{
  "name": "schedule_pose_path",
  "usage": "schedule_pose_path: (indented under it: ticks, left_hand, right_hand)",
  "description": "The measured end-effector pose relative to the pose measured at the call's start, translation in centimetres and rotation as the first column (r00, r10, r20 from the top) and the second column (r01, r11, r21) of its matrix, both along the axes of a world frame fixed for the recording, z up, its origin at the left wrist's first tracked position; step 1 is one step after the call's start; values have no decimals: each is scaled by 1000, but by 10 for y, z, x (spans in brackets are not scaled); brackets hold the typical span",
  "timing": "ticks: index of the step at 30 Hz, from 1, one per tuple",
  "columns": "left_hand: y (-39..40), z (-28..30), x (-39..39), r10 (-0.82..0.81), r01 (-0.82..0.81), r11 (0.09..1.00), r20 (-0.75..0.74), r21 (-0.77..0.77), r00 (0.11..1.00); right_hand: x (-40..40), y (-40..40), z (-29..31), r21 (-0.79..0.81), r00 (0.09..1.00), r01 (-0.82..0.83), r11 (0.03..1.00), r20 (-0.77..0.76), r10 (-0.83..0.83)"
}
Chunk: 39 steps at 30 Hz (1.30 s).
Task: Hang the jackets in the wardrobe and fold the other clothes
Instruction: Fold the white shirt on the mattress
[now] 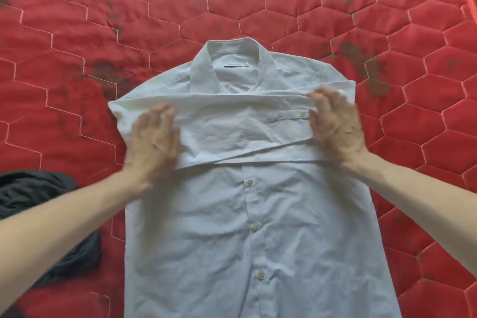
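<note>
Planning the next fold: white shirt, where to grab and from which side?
Likely the hem corners, out of frame at the near edge. The white shirt lies face up, collar away, sleeves already crossed over the chest under the left hand and right hand. Pinch from the near side and fold towards the collar.

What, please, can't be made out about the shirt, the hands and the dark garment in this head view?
- Shirt: hem cut off by the bottom edge; chest buttons hidden under the folded sleeves.
- Left hand: motion-blurred, so finger contact is unclear.
- Right hand: fingers blurred; pressing or pinching, I can't tell.
- Dark garment: partly hidden by the left forearm and cut off by the left edge; type unclear.
</note>
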<state>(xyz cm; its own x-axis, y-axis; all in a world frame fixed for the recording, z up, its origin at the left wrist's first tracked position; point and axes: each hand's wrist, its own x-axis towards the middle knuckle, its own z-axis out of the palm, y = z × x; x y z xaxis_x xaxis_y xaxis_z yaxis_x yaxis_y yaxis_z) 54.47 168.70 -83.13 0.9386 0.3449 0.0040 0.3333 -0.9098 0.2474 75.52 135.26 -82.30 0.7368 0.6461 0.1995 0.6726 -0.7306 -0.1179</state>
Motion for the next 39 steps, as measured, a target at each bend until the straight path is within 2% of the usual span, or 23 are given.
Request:
schedule_pose_path:
  ticks: [1,2,3,5,7,10,15,17,19,21,23,27,32,34,36,39]
  left_hand:
    - [-16,-8,-8,-80,79,997,-43,-23,996]
    - [-27,-15,-16,-123,120,992,-90,-36,988]
    - [-31,-21,-22,-121,117,992,-128,-37,984]
    - [-23,-29,-33,-26,23,999,-154,-22,988]
    - [-4,-34,-40,108,-110,994,-175,-1,979]
    - [21,-32,-51,243,-249,968,-231,2,942]
    - [-3,-30,-96,323,-322,946,-197,35,926]
    - [-30,-29,-126,247,-238,968,-153,80,957]
    - [-64,-30,-160,38,-29,997,-124,74,992]
    - [-105,-37,-195,-191,192,981,-95,4,977]
    - [-142,-40,-226,-299,298,954,-99,-18,949]
    - [-186,-34,-268,-240,237,971,-126,-35,963]
    - [-199,-24,-308,-240,228,971,-257,-78,936]
    - [-193,-22,-326,-295,277,955,-309,-102,904]
    - [-181,-20,-342,-444,420,896,-349,-145,826]
    - [-157,-14,-359,-616,605,778,-389,-169,685]
  right_hand:
    - [-9,1,-5,-19,989,-138,990,-53,137]
    - [-18,1,-10,-65,975,-197,978,-119,188]
    - [-25,-1,-15,-124,969,-184,975,-186,160]
    - [-33,-8,-23,-203,959,-31,979,-281,-28]
    - [-34,-16,-30,-208,942,100,973,-295,-160]
    - [-34,-19,-34,-204,947,125,971,-268,-178]
    - [-72,-25,-31,-147,939,185,972,-266,-219]
    - [-105,-34,-31,-109,947,134,985,-280,-160]
    - [-141,-47,-32,-84,944,91,992,-311,-113]
    - [-175,-66,-34,-95,945,88,992,-306,-113]
    - [-206,-88,-36,-115,947,92,989,-298,-123]
    - [-249,-132,-35,-158,924,161,974,-323,-205]
    - [-291,-180,-30,-255,882,266,930,-324,-341]
    - [-307,-198,-26,-291,855,318,902,-323,-406]
    - [-320,-214,-22,-318,845,307,897,-343,-410]
    - [-332,-237,-20,-353,890,142,925,-363,-275]
